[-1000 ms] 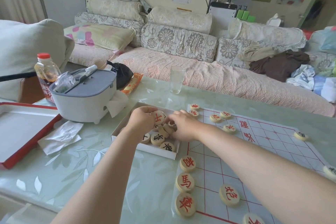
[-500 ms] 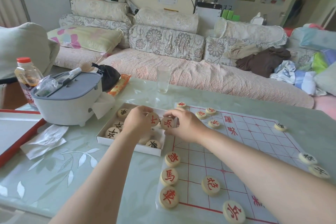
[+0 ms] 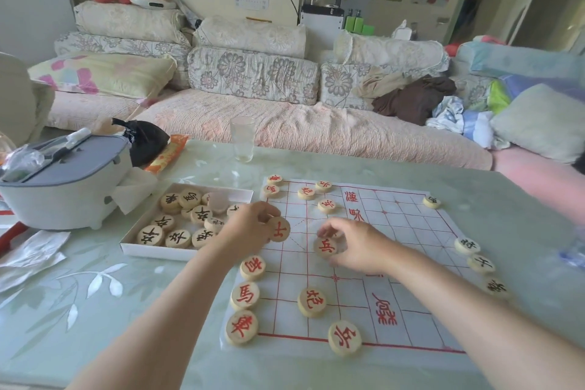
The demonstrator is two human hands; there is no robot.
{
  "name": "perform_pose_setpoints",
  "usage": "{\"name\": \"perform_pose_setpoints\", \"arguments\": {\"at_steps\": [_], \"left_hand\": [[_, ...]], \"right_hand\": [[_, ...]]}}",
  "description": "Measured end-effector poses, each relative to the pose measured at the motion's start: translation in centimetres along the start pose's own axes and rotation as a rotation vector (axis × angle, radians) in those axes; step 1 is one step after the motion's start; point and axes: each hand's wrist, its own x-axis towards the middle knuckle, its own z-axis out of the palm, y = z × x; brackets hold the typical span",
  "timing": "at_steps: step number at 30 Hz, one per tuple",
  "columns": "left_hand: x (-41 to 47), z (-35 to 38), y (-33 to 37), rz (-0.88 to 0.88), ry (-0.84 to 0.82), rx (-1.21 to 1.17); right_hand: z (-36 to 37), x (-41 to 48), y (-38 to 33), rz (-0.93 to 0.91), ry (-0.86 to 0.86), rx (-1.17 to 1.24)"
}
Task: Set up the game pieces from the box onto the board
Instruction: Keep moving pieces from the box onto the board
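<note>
Two red pieces in hand. My left grip [image 3: 250, 228] pinches one piece [image 3: 280, 229] at the board [image 3: 395, 231] edge, just beside the box [image 3: 152, 252]. My right grip [image 3: 357, 244] pinches a second piece [image 3: 325, 246] over the board, further in. Black pieces [image 3: 151, 235] lie in the box on the table [image 3: 79, 294].

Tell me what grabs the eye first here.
Both hands are over the board: the left hand pinches a red piece at its left edge, the right hand holds another red piece nearer the middle. Left of the board, a white box holds black pieces.
</note>
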Motion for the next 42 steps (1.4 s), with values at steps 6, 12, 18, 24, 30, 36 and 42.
{"name": "perform_pose_setpoints", "arguments": {"at_steps": [6, 12, 18, 24, 30, 36, 42], "left_hand": [[-0.7, 1.5, 0.9, -0.028, -0.069, -0.058], [-2.1, 2.2, 1.3, -0.033, -0.078, -0.058], [-2.8, 1.5, 1.3, -0.056, -0.093, -0.157], [-3.0, 0.6, 1.3, -0.100, -0.087, -0.342], [-2.7, -1.2, -0.4, 0.130, 0.079, 0.401], [-2.3, -2.8, -3.5, 0.070, 0.013, 0.758], [-2.1, -3.2, -4.6, 0.046, -0.069, 0.645]], "right_hand": [[-1.1, -1.9, 0.4, 0.037, -0.154, -0.090], [-1.2, -2.4, -0.6, 0.047, -0.289, -0.144], [-0.8, -1.7, -2.6, -0.071, 0.016, 0.007], [1.4, -1.2, -4.8, -0.171, 0.193, 0.221], [3.2, -0.1, -5.3, -0.104, 0.251, 0.161], [4.8, 0.6, -5.1, -0.009, 0.224, 0.056], [6.2, 2.7, -6.1, 0.054, 0.202, 0.114]]}}
